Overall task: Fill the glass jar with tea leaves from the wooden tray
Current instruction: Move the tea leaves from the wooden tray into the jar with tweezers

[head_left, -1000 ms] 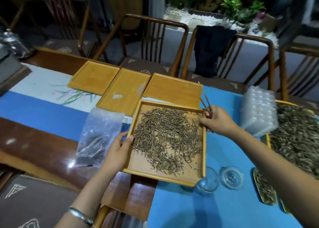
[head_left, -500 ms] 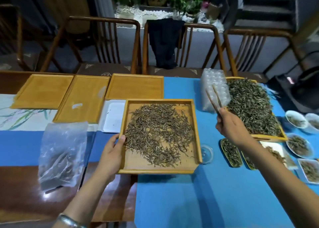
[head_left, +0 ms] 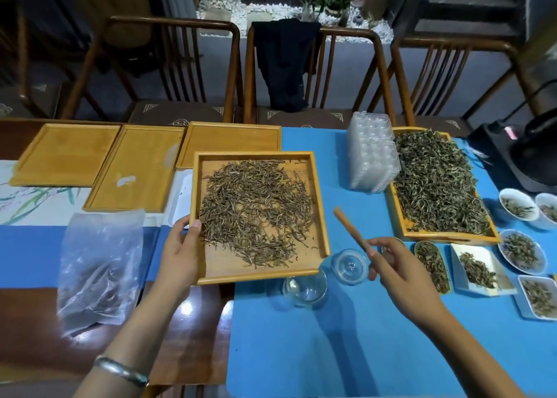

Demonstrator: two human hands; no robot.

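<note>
A square wooden tray (head_left: pixel 319 204) spread with dry brown tea leaves (head_left: pixel 256 207) is in the middle. My left hand (head_left: pixel 180 253) grips its left rim, thumb on top. An open glass jar (head_left: pixel 306 290) stands on the blue cloth just below the tray's near right corner, part of it under the tray edge. Its glass lid (head_left: pixel 349 266) lies beside it to the right. My right hand (head_left: pixel 394 272) holds a wooden stick-like tool (head_left: pixel 351 230) that points up and left, above the lid.
Three empty wooden trays (head_left: pixel 138 168) lie at the back left. A plastic bag (head_left: pixel 99 265) lies at left. At right are stacked clear plastic containers (head_left: pixel 372 153), a second tray of tea (head_left: pixel 437 183) and several small dishes of leaves (head_left: pixel 521 251). Chairs line the far edge.
My right hand came down and left from beside the plastic containers to above the glass lid, the tool now pointing up-left. The jar has come into view below the tray corner.
</note>
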